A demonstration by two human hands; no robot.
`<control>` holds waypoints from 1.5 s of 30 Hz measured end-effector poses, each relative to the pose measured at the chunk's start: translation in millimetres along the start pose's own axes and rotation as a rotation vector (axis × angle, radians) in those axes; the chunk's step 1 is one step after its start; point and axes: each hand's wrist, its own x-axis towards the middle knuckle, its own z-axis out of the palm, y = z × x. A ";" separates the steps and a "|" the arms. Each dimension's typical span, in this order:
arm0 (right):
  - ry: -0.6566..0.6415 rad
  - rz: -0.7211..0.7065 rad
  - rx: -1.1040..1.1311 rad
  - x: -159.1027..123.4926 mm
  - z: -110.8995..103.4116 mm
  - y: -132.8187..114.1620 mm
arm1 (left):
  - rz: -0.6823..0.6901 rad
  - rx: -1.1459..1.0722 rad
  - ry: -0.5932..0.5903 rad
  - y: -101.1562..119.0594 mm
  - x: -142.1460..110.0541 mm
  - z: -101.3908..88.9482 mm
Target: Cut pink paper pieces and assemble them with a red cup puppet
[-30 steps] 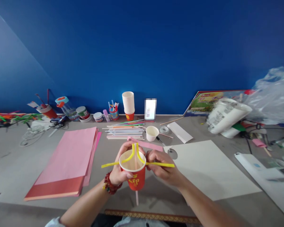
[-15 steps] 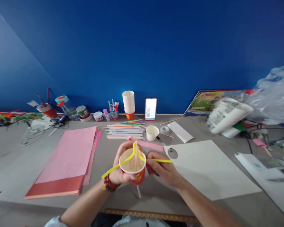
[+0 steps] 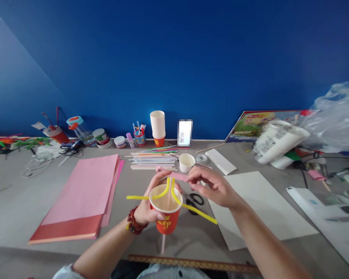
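My left hand (image 3: 149, 203) is wrapped round a red paper cup (image 3: 165, 217) held above the grey table (image 3: 17, 201). Two bent yellow straws (image 3: 199, 212) pass through the cup's rim and stick out to both sides. A pale pink straw (image 3: 163, 243) runs down through the cup and out of its bottom. My right hand (image 3: 213, 186) hovers just right of the cup with its fingers apart, holding nothing. Black scissors (image 3: 195, 200) lie on the table under that hand.
A stack of pink paper (image 3: 84, 192) lies at the left, a white sheet (image 3: 258, 205) at the right. Behind are loose straws (image 3: 152, 161), a small white cup (image 3: 186, 162), a tape roll (image 3: 202, 158), stacked cups (image 3: 157, 128), jars and plastic bags (image 3: 334, 120).
My right hand has let go of the right yellow straw and lifted up and away, uncovering the scissors. The cup has tilted, and the right straw now slopes downward.
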 end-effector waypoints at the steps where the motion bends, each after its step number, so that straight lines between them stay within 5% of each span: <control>1: -0.020 0.021 0.043 5.0 -1.7 -2.9 | -0.010 0.002 -0.009 0.2 -0.2 1.1; 6: -0.171 0.050 -0.037 28.0 9.1 -17.3 | -0.009 0.092 -0.028 0.9 -1.8 2.2; 23: -0.092 0.258 -0.065 30.3 29.7 -10.6 | -0.050 0.270 -0.064 -1.9 -4.1 -8.2; 28: -0.072 0.222 -0.049 27.1 24.7 -7.8 | -0.078 0.169 -0.013 -0.9 -3.7 -8.2; 35: -0.260 0.148 -0.027 23.5 5.5 -8.8 | -0.104 0.099 -0.052 -0.8 -2.8 -3.6; 45: -0.235 0.172 -0.030 25.9 16.3 -7.6 | -0.118 0.160 -0.068 -6.5 -5.6 -5.9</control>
